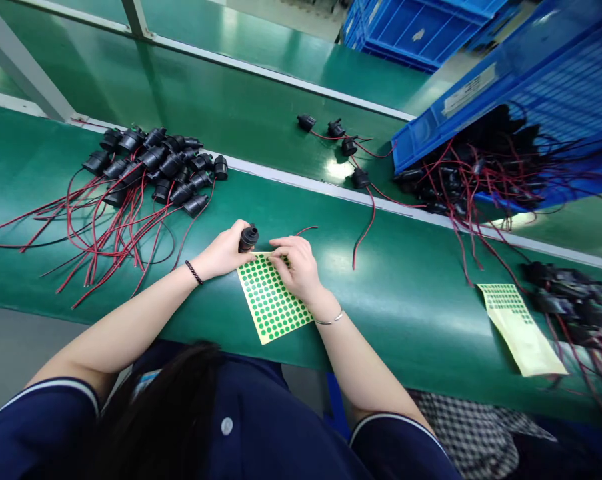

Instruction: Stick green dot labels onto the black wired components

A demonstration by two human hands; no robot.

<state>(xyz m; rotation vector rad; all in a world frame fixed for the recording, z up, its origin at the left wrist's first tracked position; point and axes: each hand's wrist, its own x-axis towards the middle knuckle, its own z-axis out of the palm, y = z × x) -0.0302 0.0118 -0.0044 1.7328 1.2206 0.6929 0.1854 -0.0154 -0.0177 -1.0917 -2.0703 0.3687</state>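
From the head view, the left hand (224,252) is closed around a small black round plastic socket with a red and black wire tail (249,237), held upright just above the top edge of a yellow backing sheet of small green round stickers (273,298); the right hand (297,265) rests on that sheet's upper corner, fingertips pinched together as if lifting one dot, though whether a dot is between them cannot be told; to the left lies a dense heap of like black sockets with red and black leads (155,170), seemingly the handled ones, while a tilted blue plastic crate spilling tangled wired sockets (485,147) at the right and four loose sockets (348,147) beyond the rail suggest much remains; a second, mostly used sticker sheet (523,327) lies far right beside more sockets; the table (405,280) is a glossy green belt with a white rail, a grey steel frame post (25,73) behind, and stacked blue crates (415,27) in the background.
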